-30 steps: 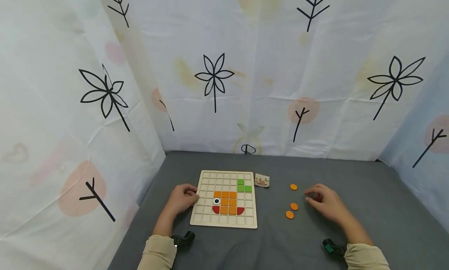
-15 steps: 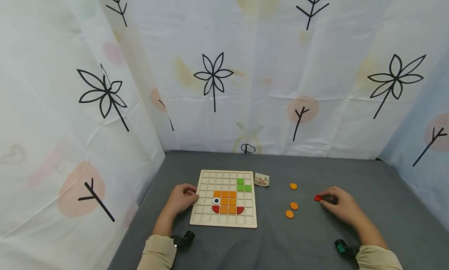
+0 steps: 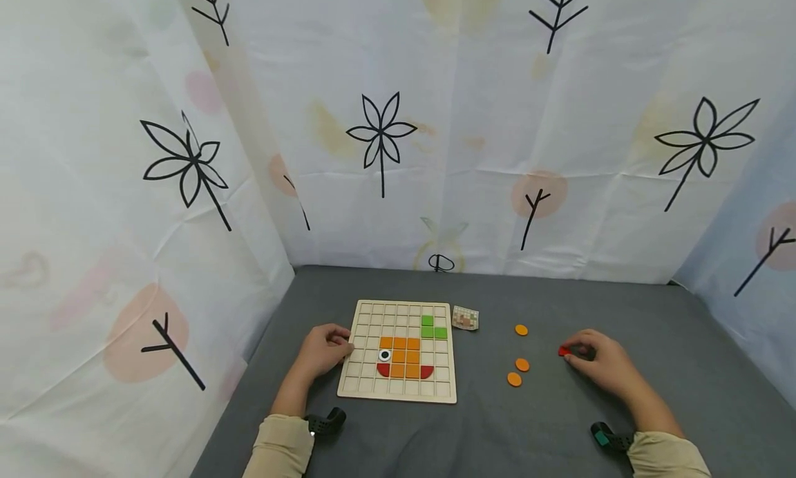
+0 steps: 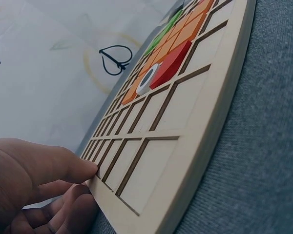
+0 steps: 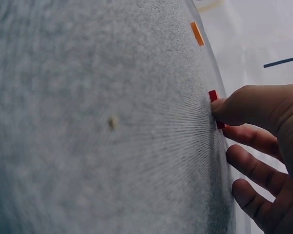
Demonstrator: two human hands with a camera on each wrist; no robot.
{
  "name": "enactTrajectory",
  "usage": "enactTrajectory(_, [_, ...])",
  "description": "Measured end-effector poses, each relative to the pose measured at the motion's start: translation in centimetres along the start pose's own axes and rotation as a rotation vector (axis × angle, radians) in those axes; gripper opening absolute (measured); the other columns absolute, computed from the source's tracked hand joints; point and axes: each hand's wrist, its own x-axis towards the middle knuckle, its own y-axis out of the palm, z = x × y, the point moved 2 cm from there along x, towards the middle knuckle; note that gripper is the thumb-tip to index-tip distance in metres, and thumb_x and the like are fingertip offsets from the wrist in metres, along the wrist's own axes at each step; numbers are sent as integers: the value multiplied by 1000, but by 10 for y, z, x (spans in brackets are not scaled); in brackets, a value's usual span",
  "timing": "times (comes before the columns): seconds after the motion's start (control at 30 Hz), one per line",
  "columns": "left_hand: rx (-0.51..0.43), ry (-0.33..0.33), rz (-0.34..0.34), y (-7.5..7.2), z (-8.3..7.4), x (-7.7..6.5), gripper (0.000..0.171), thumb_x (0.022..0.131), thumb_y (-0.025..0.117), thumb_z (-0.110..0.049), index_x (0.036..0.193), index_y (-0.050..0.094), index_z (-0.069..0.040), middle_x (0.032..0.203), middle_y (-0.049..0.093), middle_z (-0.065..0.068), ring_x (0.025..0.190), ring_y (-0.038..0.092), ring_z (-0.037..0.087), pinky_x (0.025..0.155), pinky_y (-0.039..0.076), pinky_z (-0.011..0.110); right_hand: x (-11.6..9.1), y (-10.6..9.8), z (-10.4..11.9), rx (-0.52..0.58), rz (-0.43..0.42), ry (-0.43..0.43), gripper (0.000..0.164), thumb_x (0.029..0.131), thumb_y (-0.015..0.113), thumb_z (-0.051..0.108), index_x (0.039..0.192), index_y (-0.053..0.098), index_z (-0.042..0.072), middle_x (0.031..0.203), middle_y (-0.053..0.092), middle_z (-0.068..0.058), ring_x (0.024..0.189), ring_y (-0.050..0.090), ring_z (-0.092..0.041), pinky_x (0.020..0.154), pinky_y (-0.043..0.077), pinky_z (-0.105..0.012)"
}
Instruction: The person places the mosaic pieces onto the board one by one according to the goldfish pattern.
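A square wooden grid board (image 3: 367, 388) lies on the table. It holds several orange square tiles (image 3: 407, 357), green tiles (image 3: 427, 332), red rounded corner tiles (image 3: 383, 370) and a black-and-white eye disc (image 3: 385, 355). My left hand (image 3: 325, 352) holds the board's left edge; in the left wrist view one fingertip (image 4: 90, 168) rests on the rim and other fingers curl beside it. My right hand (image 3: 600, 360) pinches a small red piece (image 3: 563, 351) between thumb and fingers, right of the board. In the right wrist view, the thumb covers part of this red piece (image 5: 219, 124).
Three orange round discs lie between board and right hand: a far one (image 3: 521, 330), a middle one (image 3: 522, 365) and a near one (image 3: 514, 379). A small patterned card (image 3: 465, 318) sits at the board's upper right. A printed curtain (image 3: 479, 215) hangs behind the grey table.
My right hand has shifted to the right, its fingertips now on the red piece, which the hand mostly covered before. The left hand and the board stay in place.
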Motion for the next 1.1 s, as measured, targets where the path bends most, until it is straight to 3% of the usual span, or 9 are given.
enactTrajectory(0.33, [4, -2, -3, 0, 0, 1, 24, 91, 78, -7, 113, 74, 2, 90, 72, 10, 71, 66, 15, 65, 57, 31, 3, 5, 11, 2, -68, -70, 12, 87, 86, 9, 96, 82, 15, 102, 73, -4, 84, 63, -11, 71, 52, -31])
enactTrajectory(0.57, [-1, -8, 2, 0, 0, 1, 24, 91, 79, -7, 114, 74, 1, 90, 72, 9, 71, 66, 15, 65, 58, 31, 26, 20, 37, 77, -56, -134, 13, 90, 84, 9, 100, 82, 17, 106, 74, -2, 88, 64, -15, 75, 53, -34])
enactTrajectory(0.87, [-6, -5, 6, -1, 0, 0, 24, 91, 79, -7, 113, 74, 2, 90, 72, 9, 71, 67, 15, 65, 59, 33, 71, 65, 111, 219, -7, -300, 9, 92, 82, 6, 99, 81, 11, 105, 73, -7, 90, 68, -25, 74, 56, -37])
enactTrajectory(1.1, [-1, -3, 8, -1, -1, -1, 23, 92, 79, -8, 113, 75, 1, 90, 73, 9, 71, 67, 15, 65, 58, 32, 95, 106, 172, 315, 119, -364, 7, 97, 77, 9, 102, 81, 11, 109, 72, -6, 91, 63, -22, 72, 51, -29])
